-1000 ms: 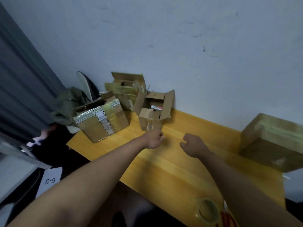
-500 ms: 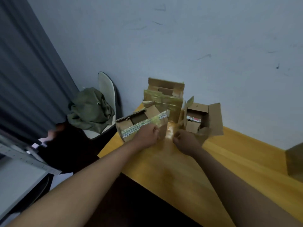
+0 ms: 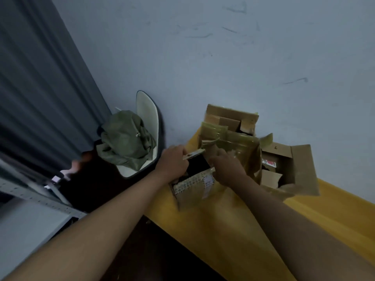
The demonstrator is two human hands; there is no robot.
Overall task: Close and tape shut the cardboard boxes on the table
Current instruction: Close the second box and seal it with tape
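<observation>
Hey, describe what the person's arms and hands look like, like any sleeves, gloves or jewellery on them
Both forearms are bare as far as the frame shows: no sleeves come into view. The left hand and right hand wear no gloves. No watch, bracelet or ring shows on either wrist or on the fingers that can be seen, though the dim, blurred picture could hide something small.

Brown cardboard boxes (image 3: pixel 231 126) on a yellow table (image 3: pixel 233 230); olive-green cloth (image 3: pixel 125 140) on a white chair (image 3: pixel 147 110).
</observation>
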